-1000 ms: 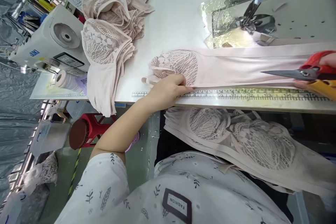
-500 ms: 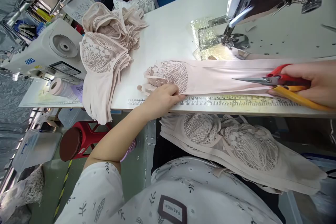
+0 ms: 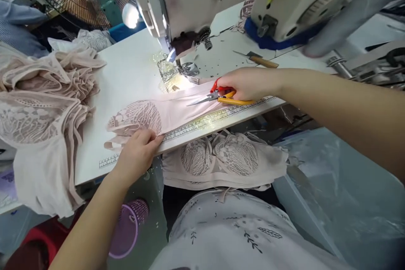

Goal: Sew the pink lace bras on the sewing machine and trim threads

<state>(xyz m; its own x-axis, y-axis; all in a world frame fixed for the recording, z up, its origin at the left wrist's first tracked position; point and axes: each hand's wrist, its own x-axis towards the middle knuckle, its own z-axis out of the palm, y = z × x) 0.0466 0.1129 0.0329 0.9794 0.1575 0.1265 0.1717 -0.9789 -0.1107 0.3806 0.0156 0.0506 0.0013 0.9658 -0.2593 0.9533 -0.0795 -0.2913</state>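
A pale pink lace bra [image 3: 177, 112] lies folded along the front of the white table, over a printed ruler strip [image 3: 202, 123]. At its cup end my left hand [image 3: 141, 149] is closed, thumb and fingers gripping the lower edge of the lace. Red-and-orange-handled scissors [image 3: 210, 96] are in my right hand [image 3: 237, 84], their blades pointing left over the band. That hand rests at the band's right end; whether its fingers also grip the fabric is hidden. More pink lace bras [image 3: 221, 158] lie across my lap.
Stacked bras [image 3: 38, 135] hang over the table's left front edge. Behind the band stands a sewing machine [image 3: 186, 8] with a lit lamp. A wooden-handled tool [image 3: 262, 61] lies further back. Below are a purple basket [image 3: 125, 232], a red stool [image 3: 44, 236] and a plastic-lined bin [image 3: 341, 185].
My view has swung to the right, bringing my right forearm and more of the sewing machine into sight. Both hands keep their places on the bra, the scissors still in my right hand.
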